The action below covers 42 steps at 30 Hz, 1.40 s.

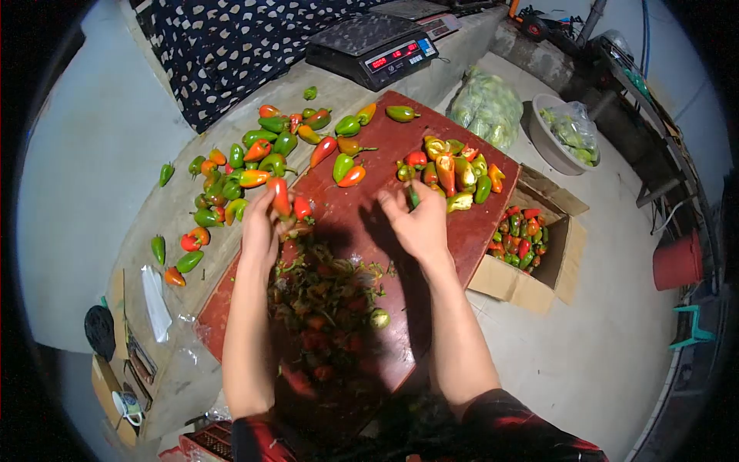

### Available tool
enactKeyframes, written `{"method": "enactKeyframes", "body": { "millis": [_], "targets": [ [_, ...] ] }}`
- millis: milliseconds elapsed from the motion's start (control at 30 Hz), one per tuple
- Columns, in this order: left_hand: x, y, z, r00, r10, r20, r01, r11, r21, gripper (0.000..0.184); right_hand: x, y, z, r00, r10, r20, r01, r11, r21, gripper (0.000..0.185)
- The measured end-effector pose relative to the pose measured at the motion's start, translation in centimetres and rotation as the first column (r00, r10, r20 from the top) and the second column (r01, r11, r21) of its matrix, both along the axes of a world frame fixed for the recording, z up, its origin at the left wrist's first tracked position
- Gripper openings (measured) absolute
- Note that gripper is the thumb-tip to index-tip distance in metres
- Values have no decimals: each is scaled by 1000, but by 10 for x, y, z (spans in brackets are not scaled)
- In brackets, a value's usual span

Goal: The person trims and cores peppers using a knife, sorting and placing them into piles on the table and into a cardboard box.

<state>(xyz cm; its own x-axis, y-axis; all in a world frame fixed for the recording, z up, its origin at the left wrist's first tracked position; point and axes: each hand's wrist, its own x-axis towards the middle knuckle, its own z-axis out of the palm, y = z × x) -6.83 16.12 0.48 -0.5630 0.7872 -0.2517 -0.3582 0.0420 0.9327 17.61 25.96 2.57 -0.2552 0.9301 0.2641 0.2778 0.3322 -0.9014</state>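
In the head view, my left hand (pixel 262 225) is closed round a red pepper (pixel 279 197), held upright over the left edge of the red table (pixel 362 208). Another red pepper (pixel 302 207) shows just right of those fingers. My right hand (pixel 420 222) is closed over the table's middle. A small dark green piece (pixel 414 199) pokes out between its thumb and fingers, too little visible to name. Just beyond that hand lies a pile of cut, opened peppers (pixel 464 174). Below and between my forearms, a shadowed heap of pepper cores and trimmings (pixel 323 296) covers the near table.
Loose whole peppers (pixel 258 150) spread over the concrete ledge at left. A digital scale (pixel 377 52) stands at the back. Right of the table are a cardboard box (pixel 566 246) of peppers, a bag of green vegetables (pixel 486 108) and a white basin (pixel 541 142).
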Motion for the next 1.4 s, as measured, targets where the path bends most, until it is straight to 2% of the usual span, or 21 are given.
{"method": "enactKeyframes", "body": {
  "millis": [33,67,133,167,233,267,333,367,433,500,567,600,700,867,933,1033,1200,1267,1300,1333,1400],
  "targets": [
    [0,-22,-7,986,15,164,-20,999,31,34,-4,-7,4,994,40,98,-41,999,10,33],
    [-3,-47,-18,942,-58,331,8,988,152,38,-8,-15,6,977,82,196,-86,996,15,33],
    [10,-84,-26,926,-17,376,-89,960,264,36,-22,-30,0,964,117,240,-133,990,53,29],
    [18,-100,-27,925,3,380,-109,960,259,36,-29,-39,-2,927,147,345,-187,979,85,27],
    [37,-127,-23,805,-15,593,-216,924,316,33,-39,-57,-4,839,187,511,-307,938,161,22],
    [42,-131,-22,799,7,602,-243,919,312,33,-44,-64,-5,828,210,520,-333,930,155,22],
    [49,-136,-21,735,345,584,-338,933,-127,34,-52,-82,-10,795,258,549,-455,852,258,20],
    [51,-139,-21,722,362,590,-357,925,-131,34,-55,-88,-18,768,259,587,-507,805,308,20],
    [54,-138,-20,786,330,523,-337,938,-86,31,-60,-103,-31,757,295,583,-553,764,332,20],
    [59,-139,-11,773,316,549,-329,941,-79,29,-64,-114,-31,751,346,563,-607,697,382,21],
    [62,-138,-1,766,264,586,-239,963,-121,31,-67,-118,-33,753,362,549,-619,671,407,20],
    [65,-140,-2,759,267,594,-246,962,-118,31,-67,-119,-36,767,374,521,-614,662,429,20],
    [74,-142,-9,785,95,612,-154,987,45,35,-70,-119,-37,786,376,491,-599,660,454,21],
    [80,-142,-21,801,-39,598,-55,989,138,40,-66,-119,-38,790,409,457,-605,645,467,22],
    [80,-140,-26,771,-117,626,-22,978,209,42,-67,-119,-41,796,411,445,-598,645,475,23],
    [80,-140,-22,727,-138,673,0,980,201,43,-68,-119,-38,801,414,433,-594,643,484,23],
    [81,-141,-5,734,-113,670,14,988,152,39,-66,-115,-43,807,435,399,-590,620,518,21],
    [83,-141,-3,724,-132,677,41,988,149,37,-63,-103,-50,792,384,474,-599,636,486,16],
    [84,-141,-2,715,-119,689,45,991,124,36,-64,-93,-54,769,189,611,-533,717,449,13],
    [82,-140,1,711,-112,694,50,993,109,35,-63,-78,-52,760,164,629,-492,777,392,14],
    [75,-140,4,714,-180,677,86,982,170,35,-59,-64,-41,831,82,551,-375,813,444,14]
  ]
}}
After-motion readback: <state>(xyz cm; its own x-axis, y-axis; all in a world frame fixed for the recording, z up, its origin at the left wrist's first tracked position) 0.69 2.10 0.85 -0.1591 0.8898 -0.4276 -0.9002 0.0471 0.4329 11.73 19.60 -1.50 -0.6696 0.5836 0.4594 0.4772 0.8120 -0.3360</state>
